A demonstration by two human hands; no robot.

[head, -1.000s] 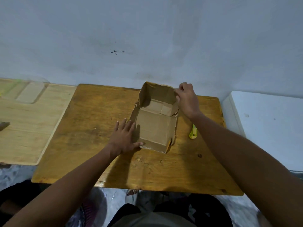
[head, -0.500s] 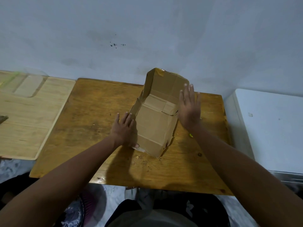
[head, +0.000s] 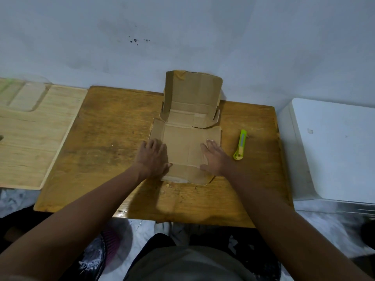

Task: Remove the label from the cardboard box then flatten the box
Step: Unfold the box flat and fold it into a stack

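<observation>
Both hands lie flat with fingers straight: the left hand [head: 152, 157] presses the left edge of the cardboard box [head: 185, 142], the right hand [head: 215, 158] its right part. The brown box sits mid-desk, its near panels spread flat and creased, edges ragged, while the far panel stands upright against the wall. It rests on the worn wooden desk [head: 105, 151]. A yellow-green utility knife [head: 240, 144] lies just right of it.

Both forearms are bare, no sleeves, watch or rings showing on the left hand [head: 152, 157] or right hand [head: 215, 159]; a grey-beige top and dark trousers sit at six o'clock
</observation>
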